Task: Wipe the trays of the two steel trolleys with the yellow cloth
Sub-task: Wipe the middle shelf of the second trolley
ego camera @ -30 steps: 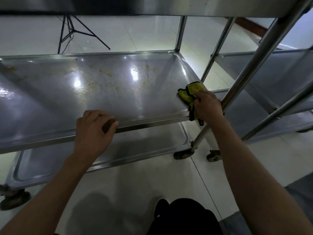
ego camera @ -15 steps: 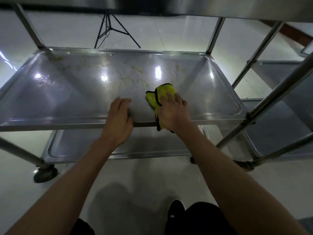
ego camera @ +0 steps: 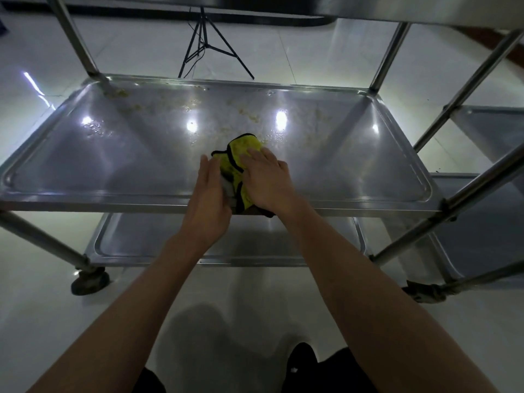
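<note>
Dim, wide-angle-warped view; glare spots on tray (ego camera: pixel 113 154)

Steel trolley (ego camera: pixel 354 207), middle tray (ego camera: pixel 113 165)
Yellow cloth (ego camera: pixel 241 148) lay at frame centre; yellowish residue (ego camera: pixel 249 116) spread above it.

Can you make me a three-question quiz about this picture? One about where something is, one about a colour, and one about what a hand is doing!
1. Where is the cloth?
A. On the floor
B. On the middle tray, near its front edge
C. On the bottom tray

2. What colour is the cloth?
A. Yellow with black trim
B. Plain white
C. Red

3. What is the right hand doing?
A. Hanging beside the trolley
B. Gripping a trolley post
C. Pressing flat on the cloth

Answers:
1. B, the cloth lies on the middle tray, just below the yellowish smears.
2. A, it is bright yellow with a dark border.
3. C, its fingers lie straight across the cloth, while the left hand rests beside it.
</note>
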